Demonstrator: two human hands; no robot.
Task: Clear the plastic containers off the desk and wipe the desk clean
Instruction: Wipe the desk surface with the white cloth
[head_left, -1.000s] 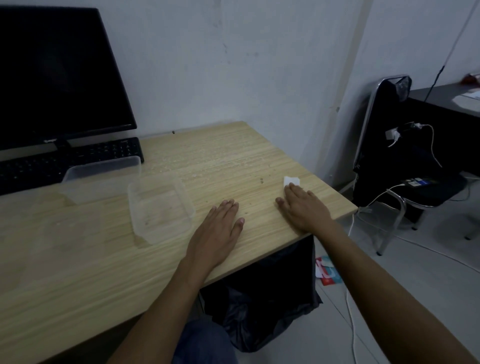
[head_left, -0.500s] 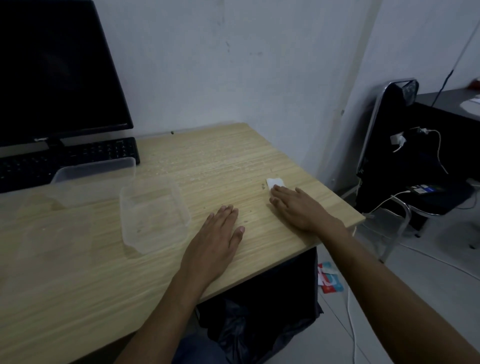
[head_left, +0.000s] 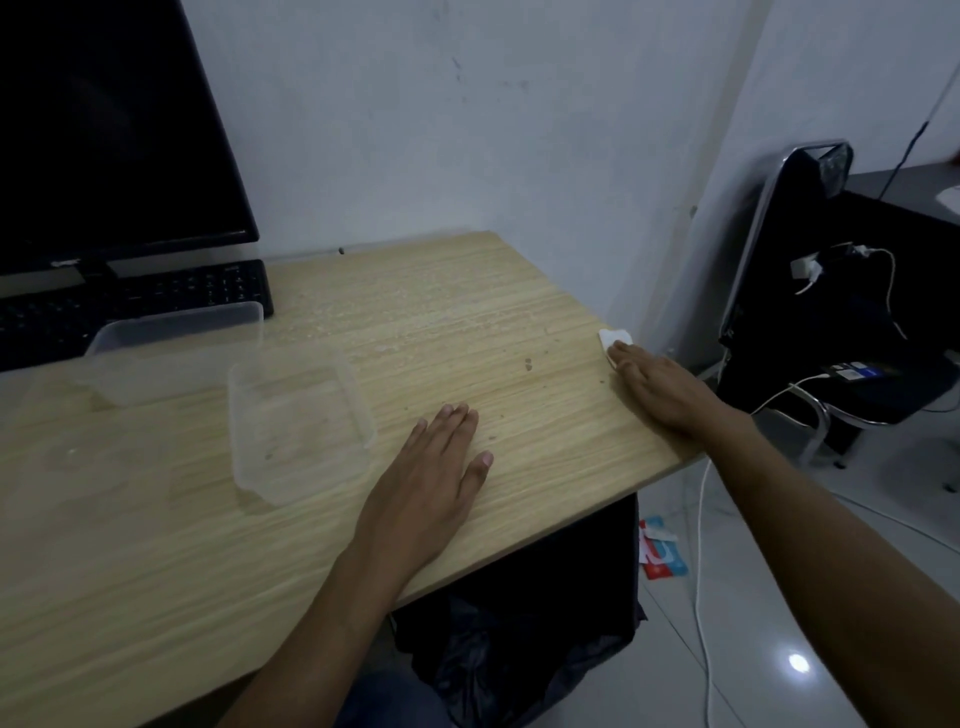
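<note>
Two clear plastic containers (head_left: 298, 426) (head_left: 171, 353), two hands (head_left: 426, 488) (head_left: 670, 395), one white wipe (head_left: 613, 338), one desk (head_left: 104, 571).

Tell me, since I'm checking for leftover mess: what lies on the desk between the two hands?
Head view: between the left hand and right hand lies bare desk wood with a few small dark crumbs.

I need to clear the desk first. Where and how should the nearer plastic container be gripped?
Grip the nearer container by its right rim, coming from the right with the left hand, which lies flat beside it. It sits upright and open, so the fingers can hook over the thin wall, thumb outside.
</note>
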